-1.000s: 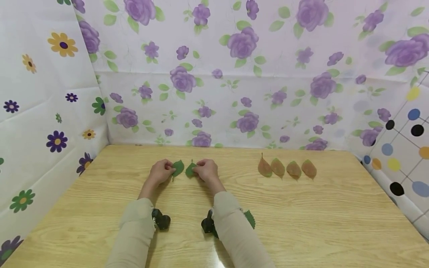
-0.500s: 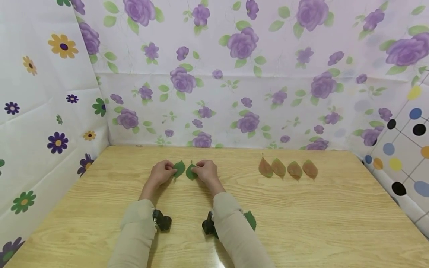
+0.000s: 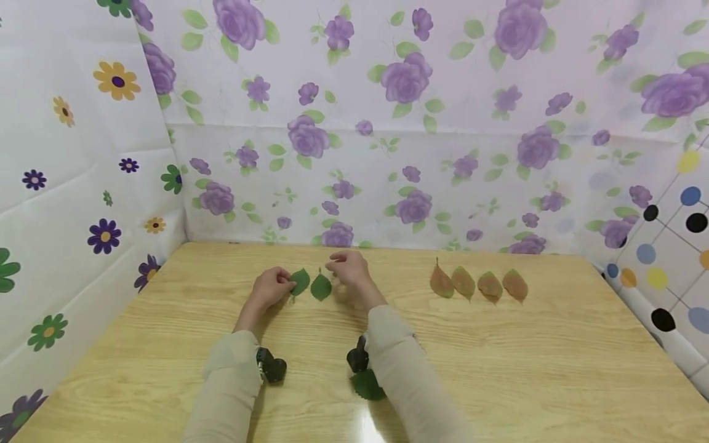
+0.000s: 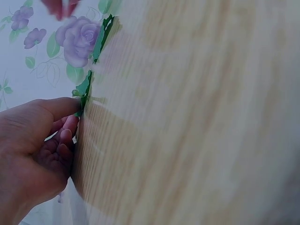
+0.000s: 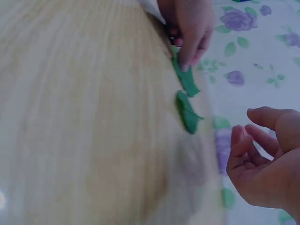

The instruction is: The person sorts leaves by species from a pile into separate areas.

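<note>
At the back of the table, my left hand (image 3: 271, 288) pinches the edge of a green leaf (image 3: 301, 281) between thumb and fingers; in the left wrist view the thumb lies against this leaf (image 4: 84, 87). A second green leaf (image 3: 321, 287) lies flat just to its right, its stem toward the wall. My right hand (image 3: 354, 271) is raised beside that second leaf, apart from it. In the right wrist view the right hand (image 5: 269, 159) has loosely bent fingers with nothing between them. Another green leaf (image 3: 368, 386) lies near the front, partly hidden by my right sleeve.
Several reddish-brown leaves (image 3: 441, 283) lie in a row at the back right of the wooden table (image 3: 526, 357). A flowered cloth wall (image 3: 376, 184) stands behind the table, with patterned cloths at both sides. A black wrist camera (image 3: 274, 368) sits on my left wrist.
My right hand has let go of the second green leaf and lifted away toward the back right. The front leaf shows more on the sleeve's left side. My left hand stays on its leaf.
</note>
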`<act>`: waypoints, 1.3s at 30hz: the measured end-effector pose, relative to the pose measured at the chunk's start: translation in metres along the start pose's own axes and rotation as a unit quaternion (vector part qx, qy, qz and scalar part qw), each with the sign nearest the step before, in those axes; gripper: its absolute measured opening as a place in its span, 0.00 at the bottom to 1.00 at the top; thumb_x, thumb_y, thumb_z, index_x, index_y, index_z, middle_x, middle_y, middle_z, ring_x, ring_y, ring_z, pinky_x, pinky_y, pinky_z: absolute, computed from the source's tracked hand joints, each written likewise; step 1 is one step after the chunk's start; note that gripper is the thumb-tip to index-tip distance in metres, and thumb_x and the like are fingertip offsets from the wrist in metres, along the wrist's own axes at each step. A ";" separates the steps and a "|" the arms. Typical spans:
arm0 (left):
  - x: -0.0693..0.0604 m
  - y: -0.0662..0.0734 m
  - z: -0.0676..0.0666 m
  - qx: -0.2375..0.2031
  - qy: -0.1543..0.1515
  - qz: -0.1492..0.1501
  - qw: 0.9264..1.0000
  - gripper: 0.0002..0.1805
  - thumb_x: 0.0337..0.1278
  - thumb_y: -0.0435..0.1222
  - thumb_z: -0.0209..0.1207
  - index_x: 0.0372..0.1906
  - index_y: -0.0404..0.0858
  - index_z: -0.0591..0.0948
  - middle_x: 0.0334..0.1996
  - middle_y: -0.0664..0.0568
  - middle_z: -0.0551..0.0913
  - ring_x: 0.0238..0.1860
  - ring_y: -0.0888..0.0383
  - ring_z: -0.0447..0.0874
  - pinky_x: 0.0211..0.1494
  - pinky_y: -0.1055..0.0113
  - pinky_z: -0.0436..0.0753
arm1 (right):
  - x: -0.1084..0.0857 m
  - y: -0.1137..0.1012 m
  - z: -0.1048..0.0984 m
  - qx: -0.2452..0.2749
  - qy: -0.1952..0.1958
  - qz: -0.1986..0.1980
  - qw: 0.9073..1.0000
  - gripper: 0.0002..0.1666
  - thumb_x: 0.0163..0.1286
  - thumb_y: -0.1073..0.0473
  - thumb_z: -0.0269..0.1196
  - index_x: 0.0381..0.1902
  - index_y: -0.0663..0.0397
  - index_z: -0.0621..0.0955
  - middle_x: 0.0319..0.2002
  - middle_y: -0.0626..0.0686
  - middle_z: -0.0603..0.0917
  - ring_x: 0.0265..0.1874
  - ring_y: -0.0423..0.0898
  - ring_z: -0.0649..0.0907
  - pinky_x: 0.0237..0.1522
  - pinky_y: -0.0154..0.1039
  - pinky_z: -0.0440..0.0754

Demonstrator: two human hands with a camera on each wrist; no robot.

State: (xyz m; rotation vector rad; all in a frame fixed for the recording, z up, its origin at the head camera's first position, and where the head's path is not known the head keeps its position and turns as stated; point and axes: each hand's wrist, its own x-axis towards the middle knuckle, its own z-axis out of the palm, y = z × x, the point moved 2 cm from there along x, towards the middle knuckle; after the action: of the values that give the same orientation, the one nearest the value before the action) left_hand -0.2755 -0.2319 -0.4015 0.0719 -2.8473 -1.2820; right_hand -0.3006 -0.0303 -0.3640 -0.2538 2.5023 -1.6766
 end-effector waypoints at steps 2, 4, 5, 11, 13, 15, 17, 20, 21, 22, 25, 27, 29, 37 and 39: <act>0.001 0.000 0.001 -0.001 0.002 0.003 1.000 0.12 0.62 0.32 0.59 0.45 0.26 0.76 0.35 0.43 0.77 0.38 0.50 0.74 0.40 0.63 0.75 | 0.003 -0.008 -0.009 -0.024 -0.014 -0.035 0.999 0.18 0.67 0.64 0.60 0.53 0.65 0.80 0.43 0.60 0.84 0.40 0.53 0.84 0.38 0.37 0.82; 0.001 0.000 0.001 -0.002 0.004 0.001 1.000 0.12 0.62 0.32 0.59 0.45 0.26 0.76 0.35 0.44 0.77 0.38 0.50 0.74 0.41 0.63 0.75 | 0.004 -0.015 -0.018 -0.057 -0.028 -0.073 0.995 0.17 0.67 0.64 0.59 0.53 0.64 0.81 0.43 0.59 0.85 0.40 0.51 0.84 0.40 0.38 0.82; 0.001 0.000 0.001 -0.001 0.006 0.000 1.000 0.11 0.62 0.32 0.59 0.44 0.27 0.76 0.35 0.44 0.77 0.38 0.50 0.74 0.41 0.63 0.75 | 0.004 -0.018 -0.022 -0.074 -0.033 -0.092 0.992 0.17 0.67 0.63 0.59 0.53 0.63 0.81 0.44 0.58 0.85 0.41 0.51 0.84 0.41 0.39 0.82; -0.001 0.002 0.001 -0.003 -0.003 -0.009 1.000 0.11 0.63 0.32 0.58 0.44 0.27 0.76 0.35 0.44 0.77 0.38 0.51 0.74 0.39 0.63 0.75 | -0.011 -0.031 -0.048 -0.138 -0.076 -0.172 0.973 0.18 0.70 0.60 0.59 0.55 0.61 0.81 0.45 0.56 0.84 0.46 0.50 0.82 0.47 0.41 0.80; -0.001 0.003 0.001 -0.004 -0.005 -0.009 1.000 0.11 0.64 0.32 0.58 0.44 0.27 0.76 0.36 0.43 0.77 0.38 0.50 0.74 0.38 0.63 0.75 | -0.019 -0.033 -0.057 -0.139 -0.087 -0.183 0.969 0.18 0.70 0.60 0.60 0.55 0.61 0.80 0.44 0.54 0.84 0.46 0.49 0.82 0.48 0.40 0.80; -0.002 0.004 0.001 -0.003 -0.003 -0.009 1.000 0.11 0.64 0.32 0.58 0.44 0.27 0.76 0.36 0.43 0.77 0.38 0.50 0.74 0.38 0.63 0.75 | -0.028 -0.032 -0.065 -0.142 -0.098 -0.191 0.966 0.18 0.71 0.60 0.60 0.55 0.60 0.80 0.43 0.53 0.85 0.45 0.48 0.82 0.48 0.40 0.80; -0.002 0.004 0.000 0.001 -0.001 -0.008 1.000 0.11 0.63 0.32 0.58 0.44 0.27 0.76 0.36 0.42 0.77 0.38 0.49 0.75 0.39 0.63 0.76 | -0.038 -0.029 -0.074 -0.151 -0.109 -0.197 0.963 0.17 0.71 0.59 0.59 0.55 0.60 0.80 0.43 0.52 0.84 0.44 0.47 0.82 0.47 0.40 0.80; -0.002 0.005 0.001 0.005 0.000 -0.006 1.000 0.11 0.63 0.32 0.58 0.45 0.27 0.76 0.36 0.42 0.78 0.39 0.49 0.75 0.40 0.61 0.76 | -0.054 -0.023 -0.086 -0.174 -0.129 -0.215 0.952 0.17 0.72 0.59 0.59 0.55 0.59 0.81 0.46 0.54 0.84 0.45 0.47 0.82 0.45 0.41 0.81; -0.002 0.006 0.001 0.006 -0.001 -0.005 1.000 0.11 0.64 0.32 0.58 0.45 0.27 0.76 0.37 0.42 0.78 0.40 0.49 0.75 0.41 0.61 0.76 | -0.060 -0.019 -0.089 -0.180 -0.135 -0.220 0.949 0.16 0.72 0.59 0.59 0.54 0.59 0.81 0.47 0.54 0.84 0.45 0.47 0.82 0.45 0.40 0.81; -0.002 0.006 0.001 0.005 -0.002 -0.004 1.000 0.12 0.64 0.32 0.58 0.45 0.27 0.76 0.37 0.42 0.78 0.40 0.48 0.75 0.41 0.60 0.76 | -0.066 -0.016 -0.092 -0.185 -0.140 -0.231 0.945 0.16 0.72 0.60 0.59 0.54 0.59 0.81 0.47 0.55 0.84 0.46 0.47 0.82 0.44 0.40 0.82; -0.002 0.005 0.001 0.007 -0.002 -0.003 1.000 0.12 0.64 0.32 0.57 0.46 0.27 0.75 0.38 0.41 0.78 0.41 0.47 0.75 0.43 0.59 0.76 | -0.083 0.000 -0.097 -0.202 -0.151 -0.262 0.931 0.14 0.70 0.63 0.60 0.51 0.60 0.82 0.48 0.56 0.84 0.46 0.48 0.83 0.43 0.37 0.82; -0.003 0.004 0.001 0.010 0.000 -0.004 1.000 0.12 0.64 0.32 0.57 0.46 0.27 0.75 0.37 0.41 0.78 0.41 0.47 0.75 0.44 0.58 0.76 | -0.095 0.011 -0.099 -0.216 -0.163 -0.282 0.921 0.14 0.70 0.64 0.61 0.51 0.61 0.83 0.48 0.56 0.84 0.47 0.49 0.83 0.43 0.36 0.82; -0.003 0.003 0.002 0.013 -0.001 -0.005 1.000 0.12 0.65 0.32 0.56 0.46 0.27 0.75 0.37 0.42 0.78 0.41 0.47 0.75 0.45 0.58 0.75 | -0.106 0.023 -0.102 -0.226 -0.178 -0.295 0.911 0.14 0.68 0.65 0.62 0.51 0.61 0.83 0.48 0.55 0.84 0.48 0.50 0.83 0.44 0.38 0.82; -0.002 0.000 0.003 0.017 0.003 0.007 1.000 0.11 0.65 0.32 0.56 0.45 0.27 0.75 0.36 0.43 0.77 0.39 0.49 0.74 0.42 0.59 0.75 | -0.146 0.055 -0.119 -0.246 -0.215 -0.302 0.896 0.11 0.66 0.69 0.63 0.46 0.59 0.85 0.48 0.54 0.85 0.47 0.48 0.83 0.45 0.37 0.82; -0.002 0.000 0.004 0.018 0.004 0.009 1.000 0.11 0.65 0.32 0.57 0.45 0.27 0.75 0.35 0.43 0.77 0.38 0.49 0.74 0.41 0.60 0.75 | -0.153 0.058 -0.122 -0.257 -0.217 -0.311 0.889 0.11 0.65 0.70 0.64 0.44 0.59 0.86 0.47 0.54 0.85 0.47 0.48 0.84 0.45 0.36 0.82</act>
State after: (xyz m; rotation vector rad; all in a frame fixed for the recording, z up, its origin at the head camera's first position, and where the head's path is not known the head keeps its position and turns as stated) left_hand -0.2734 -0.2290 -0.4043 0.0520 -2.8578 -1.2259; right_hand -0.1787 0.1327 -0.3708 -1.4329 2.5693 -0.8574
